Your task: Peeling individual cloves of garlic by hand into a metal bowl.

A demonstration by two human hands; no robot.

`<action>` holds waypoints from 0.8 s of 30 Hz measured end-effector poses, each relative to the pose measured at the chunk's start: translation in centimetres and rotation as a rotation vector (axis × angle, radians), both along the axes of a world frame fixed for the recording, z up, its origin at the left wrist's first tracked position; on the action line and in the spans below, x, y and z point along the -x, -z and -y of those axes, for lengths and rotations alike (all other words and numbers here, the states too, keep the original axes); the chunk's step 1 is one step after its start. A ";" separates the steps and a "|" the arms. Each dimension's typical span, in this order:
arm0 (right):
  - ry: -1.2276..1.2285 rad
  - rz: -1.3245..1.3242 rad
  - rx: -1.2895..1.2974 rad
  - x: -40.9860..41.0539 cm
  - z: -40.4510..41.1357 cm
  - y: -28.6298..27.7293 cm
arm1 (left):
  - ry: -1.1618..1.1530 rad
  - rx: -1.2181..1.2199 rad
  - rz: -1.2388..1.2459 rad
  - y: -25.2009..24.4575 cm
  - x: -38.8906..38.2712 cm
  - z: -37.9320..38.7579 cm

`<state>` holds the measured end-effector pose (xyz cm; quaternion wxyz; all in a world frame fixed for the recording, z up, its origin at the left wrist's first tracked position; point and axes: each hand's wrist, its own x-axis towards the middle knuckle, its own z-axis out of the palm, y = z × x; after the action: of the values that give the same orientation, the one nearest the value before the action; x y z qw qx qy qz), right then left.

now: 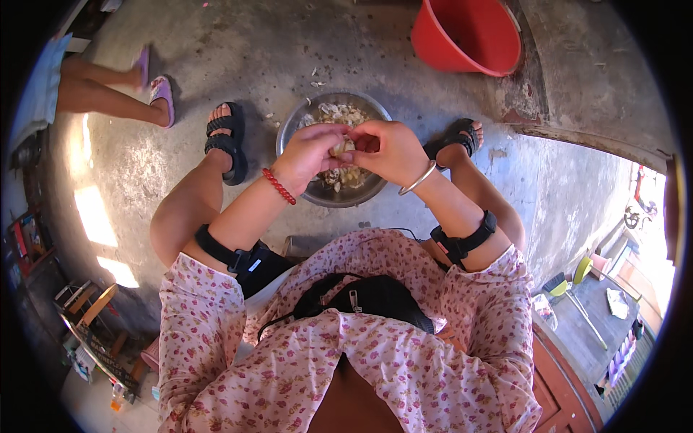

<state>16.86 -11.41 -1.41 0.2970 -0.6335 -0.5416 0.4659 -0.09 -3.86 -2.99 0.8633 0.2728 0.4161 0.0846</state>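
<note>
A pale, whitish piece that looks like a garlic bulb (343,146) is pinched between the fingers of both my hands. My left hand (311,154), with a red beaded bracelet at the wrist, grips it from the left. From the right, the thumb and curled fingers of my right hand (395,151) close on it; a metal bangle circles that wrist. Both hands are above a round metal basin (346,202) on the floor between my feet. Inside lie what look like garlic cloves and papery skins (341,115), partly hidden by my hands.
A large red plastic tub (449,43) stands at the upper right. At the upper left is another person's leg in a lilac slipper (162,97). A few pale scraps (318,84) lie on the concrete floor. Brooms and a dustpan (557,287) are at the lower right.
</note>
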 end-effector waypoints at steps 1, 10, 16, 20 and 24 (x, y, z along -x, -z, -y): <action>0.032 -0.063 0.007 0.0 0.0 0.1 | -0.004 -0.004 0.000 0.0 0.1 0.0; 0.056 -0.111 0.039 -0.1 -0.2 0.3 | 0.002 -0.134 -0.112 -0.2 -0.3 1.0; 0.039 0.027 -0.049 0.0 -0.4 -1.2 | -0.044 -0.046 -0.074 0.3 -0.5 0.5; 0.052 0.062 -0.055 0.0 -0.3 -1.9 | -0.141 0.000 -0.080 0.1 -0.9 0.8; 0.065 0.062 -0.079 -0.2 -0.3 -2.0 | -0.111 0.048 -0.050 1.2 -0.4 0.9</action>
<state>17.07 -11.08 0.57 0.3199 -0.6527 -0.5475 0.4147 0.30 -4.78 -4.16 0.8529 0.2305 0.4540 0.1157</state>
